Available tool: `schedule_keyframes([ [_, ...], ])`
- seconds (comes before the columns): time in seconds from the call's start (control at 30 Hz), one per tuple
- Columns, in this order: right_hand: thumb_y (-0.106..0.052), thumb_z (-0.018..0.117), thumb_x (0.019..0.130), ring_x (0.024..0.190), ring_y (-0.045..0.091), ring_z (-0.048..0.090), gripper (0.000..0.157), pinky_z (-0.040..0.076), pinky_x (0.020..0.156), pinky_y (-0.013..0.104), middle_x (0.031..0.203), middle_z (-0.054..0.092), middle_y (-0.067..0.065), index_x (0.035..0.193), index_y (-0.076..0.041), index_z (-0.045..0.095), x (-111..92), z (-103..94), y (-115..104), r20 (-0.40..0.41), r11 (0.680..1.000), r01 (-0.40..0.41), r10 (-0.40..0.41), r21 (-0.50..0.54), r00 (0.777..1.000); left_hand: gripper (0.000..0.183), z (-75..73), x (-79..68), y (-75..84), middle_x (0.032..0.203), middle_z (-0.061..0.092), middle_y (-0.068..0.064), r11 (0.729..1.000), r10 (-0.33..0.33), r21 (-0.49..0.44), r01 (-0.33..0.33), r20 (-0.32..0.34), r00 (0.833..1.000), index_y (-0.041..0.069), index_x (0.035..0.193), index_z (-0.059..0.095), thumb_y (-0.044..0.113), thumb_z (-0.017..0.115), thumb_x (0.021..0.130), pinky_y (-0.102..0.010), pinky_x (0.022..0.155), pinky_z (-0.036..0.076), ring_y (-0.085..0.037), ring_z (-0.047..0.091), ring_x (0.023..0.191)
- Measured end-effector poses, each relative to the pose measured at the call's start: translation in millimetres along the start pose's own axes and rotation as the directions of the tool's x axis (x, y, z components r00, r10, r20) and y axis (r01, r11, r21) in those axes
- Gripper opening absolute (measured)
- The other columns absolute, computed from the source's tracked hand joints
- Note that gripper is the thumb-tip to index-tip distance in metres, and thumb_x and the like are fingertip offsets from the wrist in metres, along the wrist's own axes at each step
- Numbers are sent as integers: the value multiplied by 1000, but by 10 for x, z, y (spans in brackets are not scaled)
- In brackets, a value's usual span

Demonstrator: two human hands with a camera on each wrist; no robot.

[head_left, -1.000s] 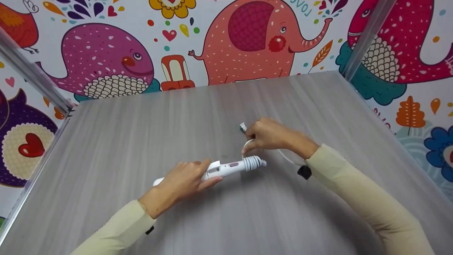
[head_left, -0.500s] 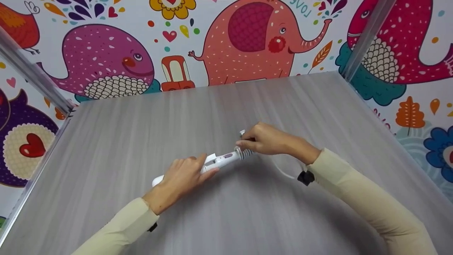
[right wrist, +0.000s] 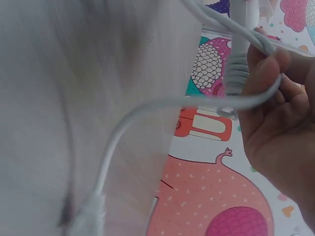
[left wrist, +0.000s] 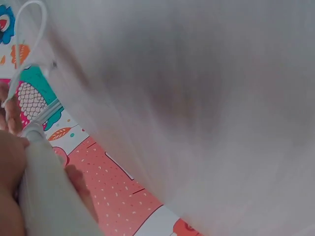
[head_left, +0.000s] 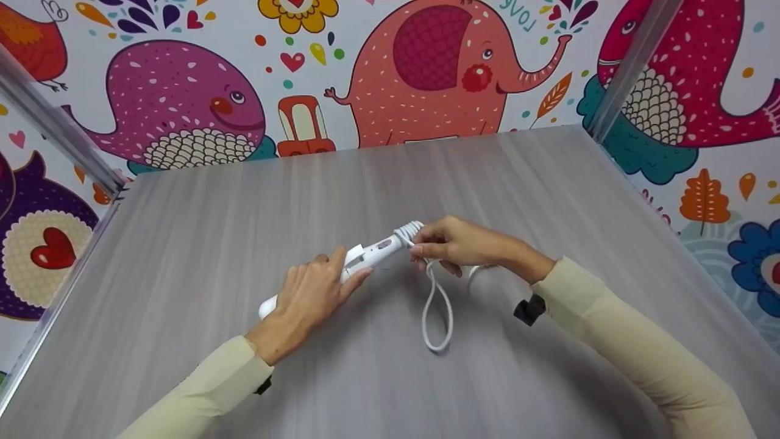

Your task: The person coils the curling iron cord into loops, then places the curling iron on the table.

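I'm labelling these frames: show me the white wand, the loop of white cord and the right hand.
White wand (head_left: 375,255): head view, on its bare body.
Loop of white cord (head_left: 437,349): head view, on its bottom bend.
Right hand (head_left: 460,244): head view, on its back.

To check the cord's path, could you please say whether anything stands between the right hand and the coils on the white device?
Nothing visible does: the right hand holds the cord just beside the coils on the white device, and the cord's loose loop shows below them in the head view.
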State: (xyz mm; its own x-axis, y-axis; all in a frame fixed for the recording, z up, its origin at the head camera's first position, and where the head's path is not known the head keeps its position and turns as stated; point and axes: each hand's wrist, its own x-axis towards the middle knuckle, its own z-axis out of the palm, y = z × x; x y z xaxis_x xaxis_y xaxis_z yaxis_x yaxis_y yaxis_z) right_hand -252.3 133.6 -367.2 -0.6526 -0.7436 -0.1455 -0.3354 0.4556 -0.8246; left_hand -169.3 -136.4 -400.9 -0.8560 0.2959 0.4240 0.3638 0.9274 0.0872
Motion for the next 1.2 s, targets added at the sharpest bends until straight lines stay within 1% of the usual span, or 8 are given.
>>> schedule_keyframes([
  [0.23, -19, 58, 102, 68, 13, 66, 21, 56, 55, 31, 98, 73, 19, 104, -2, 72, 35, 64, 62, 59, 983, -23, 13, 181, 998, 47, -48, 43, 33, 63, 53, -8, 991, -91, -90, 95, 49, 995, 5, 100, 56, 51, 63, 94, -37, 45, 44, -18, 48, 50],
  [0.37, -12, 60, 100, 81, 16, 72, 21, 60, 70, 34, 108, 71, 25, 110, 3, 69, 83, 89, 68, 90, 962, -26, 2, 273, 996, 46, -85, 47, 38, 65, 54, -9, 984, -100, -145, 104, 38, 994, 5, 102, 56, 50, 63, 94, -36, 45, 44, -19, 49, 50],
  [0.47, -10, 63, 98, 85, 19, 71, 21, 60, 77, 34, 112, 68, 29, 111, 6, 67, 134, 105, 118, 54, 962, 4, -19, 275, 998, 45, -104, 37, 44, 66, 55, -9, 979, -86, -182, 90, 28, 996, 5, 101, 55, 49, 64, 94, -33, 44, 44, -19, 50, 51],
  [0.57, -7, 66, 95, 87, 22, 67, 18, 57, 77, 29, 108, 67, 27, 110, 4, 66, 166, 120, 195, -36, 981, 56, -50, 188, 998, 43, -106, 17, 45, 66, 55, -8, 976, -51, -211, 54, 18, 999, 4, 98, 56, 47, 65, 95, -29, 44, 42, -16, 49, 51],
  [0.77, -6, 75, 88, 86, 13, 57, 17, 48, 76, 26, 94, 67, 4, 103, -2, 67, 212, 155, 316, -145, 991, 135, -131, 19, 981, 40, -105, -40, 31, 65, 52, -3, 972, 38, -234, -35, 9, 999, 4, 93, 56, 43, 66, 94, -23, 44, 37, -12, 44, 50],
  [0.93, 3, 78, 78, 91, 13, 57, 25, 48, 84, 31, 98, 70, 9, 101, -1, 70, 232, 123, 355, -168, 979, 195, -201, -51, 965, 41, -104, -63, 12, 69, 55, -3, 962, 87, -263, -70, 54, 995, 3, 99, 58, 43, 66, 95, -19, 46, 37, -9, 45, 52],
  [1.07, 8, 79, 72, 100, 24, 57, 31, 46, 90, 38, 102, 72, 14, 102, 0, 73, 247, 41, 366, -160, 935, 278, -316, -220, 935, 39, -92, -86, -17, 70, 58, -3, 957, 100, -281, -76, 73, 992, 4, 103, 60, 42, 67, 95, -19, 46, 37, -9, 46, 52],
  [1.2, 0, 83, 76, 104, 25, 57, 26, 44, 90, 43, 101, 76, 6, 100, -9, 77, 217, -28, 291, -144, 833, 267, -377, -484, 915, 39, -105, -79, -57, 70, 58, -3, 945, 103, -320, -63, 109, 989, 4, 104, 61, 42, 66, 95, -20, 47, 37, -9, 46, 53],
])
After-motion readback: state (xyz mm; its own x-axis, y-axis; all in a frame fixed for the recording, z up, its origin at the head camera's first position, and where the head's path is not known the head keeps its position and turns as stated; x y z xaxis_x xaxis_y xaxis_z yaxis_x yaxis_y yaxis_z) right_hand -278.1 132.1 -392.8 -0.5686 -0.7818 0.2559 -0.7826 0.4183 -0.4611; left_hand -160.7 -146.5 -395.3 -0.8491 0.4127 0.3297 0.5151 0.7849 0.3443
